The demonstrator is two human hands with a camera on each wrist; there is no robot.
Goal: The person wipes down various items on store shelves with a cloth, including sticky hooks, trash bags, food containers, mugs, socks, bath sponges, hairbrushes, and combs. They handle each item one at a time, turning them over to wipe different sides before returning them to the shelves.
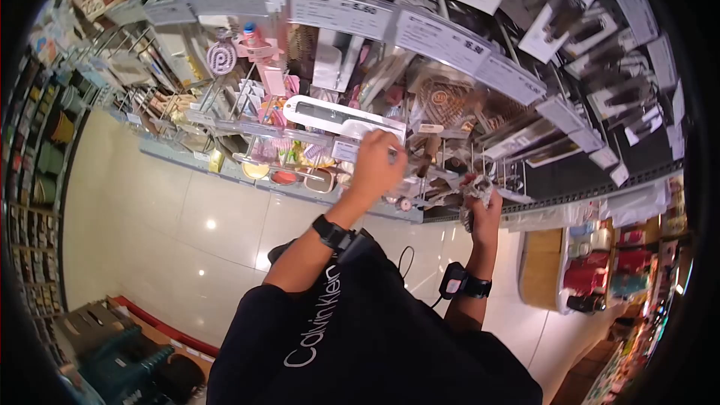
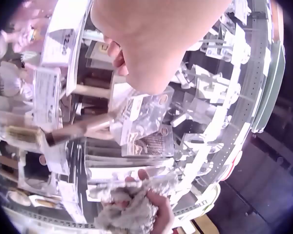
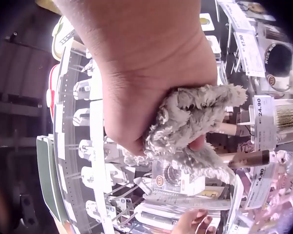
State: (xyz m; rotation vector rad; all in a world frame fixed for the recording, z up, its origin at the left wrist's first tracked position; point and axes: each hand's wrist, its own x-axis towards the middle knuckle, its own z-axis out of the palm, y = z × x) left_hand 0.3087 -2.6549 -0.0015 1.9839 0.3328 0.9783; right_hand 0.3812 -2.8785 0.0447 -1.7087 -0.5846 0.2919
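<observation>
My right hand (image 1: 484, 210) grips a crumpled grey fluffy cloth (image 3: 190, 122), bunched in the fingers with one end hanging loose below. My left hand (image 1: 381, 161) is raised at the hanging goods, its fingers loosely bent. In the head view it overlaps the right end of a long white pack (image 1: 322, 115) with a window. The fingertips (image 3: 200, 214) of the left hand show at the bottom of the right wrist view, close to a stack of flat packs, with nothing held between them. Beside that hand, a clear packet (image 2: 141, 117) hangs in the left wrist view.
Price labels (image 1: 341, 11) run along the rack above both hands. Metal hooks with hanging packs stick out around them. Wooden-handled brushes (image 2: 83, 127) project between the hands. Below lies a shiny tiled floor (image 1: 202, 217); a red-edged bin (image 1: 161, 330) stands lower left.
</observation>
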